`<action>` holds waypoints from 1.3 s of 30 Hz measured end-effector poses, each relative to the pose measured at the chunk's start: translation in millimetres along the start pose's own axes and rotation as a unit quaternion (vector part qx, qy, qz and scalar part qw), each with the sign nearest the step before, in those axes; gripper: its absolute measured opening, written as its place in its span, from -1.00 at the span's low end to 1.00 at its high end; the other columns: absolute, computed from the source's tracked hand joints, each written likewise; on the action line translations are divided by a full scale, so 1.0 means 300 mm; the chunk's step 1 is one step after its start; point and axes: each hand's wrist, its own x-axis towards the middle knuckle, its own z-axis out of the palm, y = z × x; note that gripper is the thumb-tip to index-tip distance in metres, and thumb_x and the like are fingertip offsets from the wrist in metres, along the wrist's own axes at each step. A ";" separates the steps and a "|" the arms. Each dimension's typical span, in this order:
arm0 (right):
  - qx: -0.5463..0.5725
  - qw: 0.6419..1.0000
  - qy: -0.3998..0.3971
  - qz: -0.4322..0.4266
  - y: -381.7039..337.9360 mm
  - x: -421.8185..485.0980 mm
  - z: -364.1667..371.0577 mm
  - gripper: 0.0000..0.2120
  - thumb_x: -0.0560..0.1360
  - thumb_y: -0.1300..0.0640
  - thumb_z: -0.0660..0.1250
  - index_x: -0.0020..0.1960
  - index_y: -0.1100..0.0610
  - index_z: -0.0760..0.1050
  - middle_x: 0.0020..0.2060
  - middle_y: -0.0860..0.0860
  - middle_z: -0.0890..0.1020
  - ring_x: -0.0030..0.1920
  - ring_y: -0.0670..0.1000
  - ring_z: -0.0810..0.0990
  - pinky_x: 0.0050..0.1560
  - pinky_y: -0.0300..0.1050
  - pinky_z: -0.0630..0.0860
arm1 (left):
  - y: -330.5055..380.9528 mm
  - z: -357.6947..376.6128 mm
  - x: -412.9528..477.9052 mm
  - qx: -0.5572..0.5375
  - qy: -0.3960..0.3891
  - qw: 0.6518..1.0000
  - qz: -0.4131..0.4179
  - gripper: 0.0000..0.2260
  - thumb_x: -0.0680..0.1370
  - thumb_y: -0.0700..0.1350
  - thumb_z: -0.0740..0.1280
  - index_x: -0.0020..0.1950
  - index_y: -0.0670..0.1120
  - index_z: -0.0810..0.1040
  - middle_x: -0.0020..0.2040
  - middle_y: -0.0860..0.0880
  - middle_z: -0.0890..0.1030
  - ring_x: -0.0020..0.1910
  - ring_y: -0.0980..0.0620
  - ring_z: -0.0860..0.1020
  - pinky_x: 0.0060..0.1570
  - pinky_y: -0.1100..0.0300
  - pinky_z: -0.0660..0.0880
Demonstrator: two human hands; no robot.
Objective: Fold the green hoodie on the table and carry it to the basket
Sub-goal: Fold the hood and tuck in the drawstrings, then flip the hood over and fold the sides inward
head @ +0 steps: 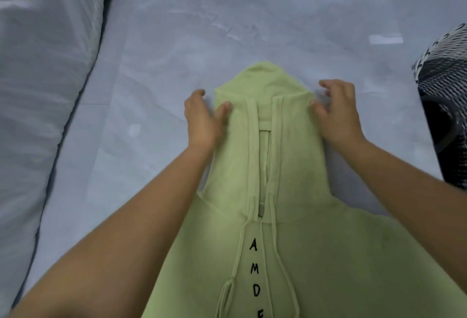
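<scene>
A light green hoodie lies flat and face up on a pale marble-look table, its hood pointing away from me and black letters running down the chest. My left hand rests at the hood's left edge, thumb on the cloth, fingers spread beside it. My right hand sits at the hood's right edge with fingers curled apart, thumb touching the fabric. Neither hand clearly grips the cloth. The hoodie's lower part runs out of view.
A black-and-white patterned basket or bag with a dark handle stands at the right edge of the table. A white covered bed or cushion runs along the left side. Bare table lies beyond the hood.
</scene>
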 end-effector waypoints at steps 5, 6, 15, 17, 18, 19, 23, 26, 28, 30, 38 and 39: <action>0.129 0.958 -0.111 0.232 -0.103 0.104 -0.007 -0.41 0.40 0.10 0.43 0.33 0.28 0.31 0.26 0.16 0.45 0.15 0.13 0.49 0.07 -0.08 0.42 | 0.175 0.002 0.101 -0.057 -0.155 0.967 -0.192 -0.39 0.40 -0.07 0.48 0.33 -0.24 0.30 0.20 -0.08 0.44 0.17 -0.07 0.44 0.11 0.09 0.39; 0.163 0.942 -0.137 0.258 -0.126 0.108 -0.013 -0.47 0.39 0.14 0.45 0.27 0.31 0.37 0.18 0.15 0.51 0.02 0.12 0.53 -0.02 -0.06 0.44 | 0.199 -0.008 0.098 -0.067 -0.191 0.957 -0.209 -0.45 0.41 -0.12 0.47 0.31 -0.26 0.35 0.18 -0.08 0.48 0.12 -0.06 0.47 0.04 0.11 0.42; 0.167 0.967 -0.156 0.116 -0.223 0.043 -0.172 -0.87 0.42 0.22 0.39 -0.25 0.11 0.46 -0.24 0.02 0.56 -0.27 -0.06 0.51 -0.28 -0.23 0.45 | 0.229 -0.149 0.055 -0.163 -0.193 0.965 -0.069 -0.83 0.45 -0.26 0.40 -0.27 -0.09 0.46 -0.27 -0.02 0.56 -0.32 0.07 0.53 -0.32 0.32 0.52; 0.119 0.983 -0.131 0.047 -0.254 -0.015 -0.211 -0.88 0.41 0.21 0.40 -0.21 0.12 0.45 -0.29 -0.03 0.51 -0.30 -0.09 0.46 -0.31 -0.24 0.40 | 0.239 -0.192 0.006 -0.176 -0.186 0.966 -0.039 -0.81 0.44 -0.26 0.41 -0.29 -0.08 0.45 -0.29 0.00 0.55 -0.35 0.10 0.53 -0.33 0.32 0.51; 0.109 0.986 -0.120 0.024 -0.270 -0.049 -0.231 -0.88 0.40 0.21 0.40 -0.19 0.11 0.45 -0.29 -0.03 0.50 -0.30 -0.08 0.46 -0.29 -0.20 0.39 | 0.245 -0.218 -0.022 -0.187 -0.184 0.965 -0.026 -0.81 0.43 -0.26 0.42 -0.29 -0.07 0.46 -0.31 0.01 0.55 -0.37 0.12 0.53 -0.34 0.33 0.51; 0.107 0.988 -0.109 0.009 -0.281 -0.086 -0.248 -0.88 0.40 0.21 0.41 -0.17 0.11 0.46 -0.29 -0.03 0.51 -0.28 -0.05 0.47 -0.25 -0.14 0.40 | 0.251 -0.247 -0.052 -0.198 -0.183 0.963 -0.014 -0.81 0.43 -0.27 0.42 -0.29 -0.07 0.47 -0.32 0.02 0.55 -0.39 0.14 0.53 -0.35 0.33 0.51; 0.122 0.987 -0.095 -0.035 -0.308 -0.275 -0.312 -0.86 0.41 0.21 0.40 -0.12 0.01 0.49 -0.27 -0.15 0.54 -0.26 -0.17 0.51 -0.19 -0.21 0.44 | 0.250 -0.354 -0.211 -0.231 -0.171 0.958 0.019 -0.79 0.42 -0.32 0.41 -0.30 -0.07 0.47 -0.35 0.03 0.53 -0.42 0.18 0.51 -0.38 0.37 0.45; 0.137 0.983 -0.107 -0.055 -0.326 -0.424 -0.349 -0.67 0.41 0.23 0.39 -0.18 -0.22 0.44 -0.32 -0.23 0.59 -0.29 -0.34 0.52 -0.29 -0.46 0.39 | 0.234 -0.404 -0.348 -0.219 -0.168 0.960 0.044 -0.82 0.41 -0.33 0.40 -0.27 -0.09 0.49 -0.34 0.01 0.52 -0.38 0.17 0.49 -0.36 0.35 0.43; 0.117 0.984 -0.110 -0.080 -0.312 -0.516 -0.363 -0.64 0.40 0.23 0.40 -0.18 -0.25 0.43 -0.29 -0.35 0.60 -0.28 -0.32 0.53 -0.30 -0.47 0.38 | 0.200 -0.429 -0.431 -0.196 -0.168 0.964 0.065 -0.82 0.39 -0.30 0.44 -0.27 -0.04 0.53 -0.35 0.06 0.52 -0.34 0.15 0.47 -0.30 0.29 0.42; 0.084 0.983 -0.109 -0.121 -0.289 -0.608 -0.367 -0.74 0.40 0.15 0.41 -0.17 -0.22 0.45 -0.23 -0.44 0.56 -0.26 -0.30 0.53 -0.31 -0.51 0.35 | 0.147 -0.444 -0.518 -0.173 -0.175 0.963 0.107 -0.86 0.35 -0.13 0.47 -0.27 0.09 0.56 -0.33 0.18 0.56 -0.33 0.24 0.48 -0.27 0.32 0.42; -0.050 0.929 -0.075 -0.359 -0.076 -0.908 -0.262 -0.73 0.60 -0.05 -0.01 0.01 0.04 0.41 -0.30 -0.02 0.70 -0.20 -0.14 0.51 -0.21 -0.35 0.41 | -0.144 -0.412 -0.833 0.013 -0.215 0.900 0.378 -0.80 0.57 0.04 0.18 0.07 -0.03 0.48 0.10 0.10 0.51 0.02 0.18 0.55 0.04 0.55 0.37; -0.048 0.924 -0.084 -0.369 -0.048 -0.937 -0.247 -0.73 0.61 -0.03 -0.01 0.01 0.04 0.43 -0.27 -0.03 0.71 -0.21 -0.16 0.56 -0.20 -0.35 0.43 | -0.177 -0.405 -0.857 0.020 -0.221 0.895 0.387 -0.80 0.58 0.04 0.16 0.05 -0.03 0.48 0.11 0.11 0.51 0.02 0.15 0.56 0.00 0.48 0.44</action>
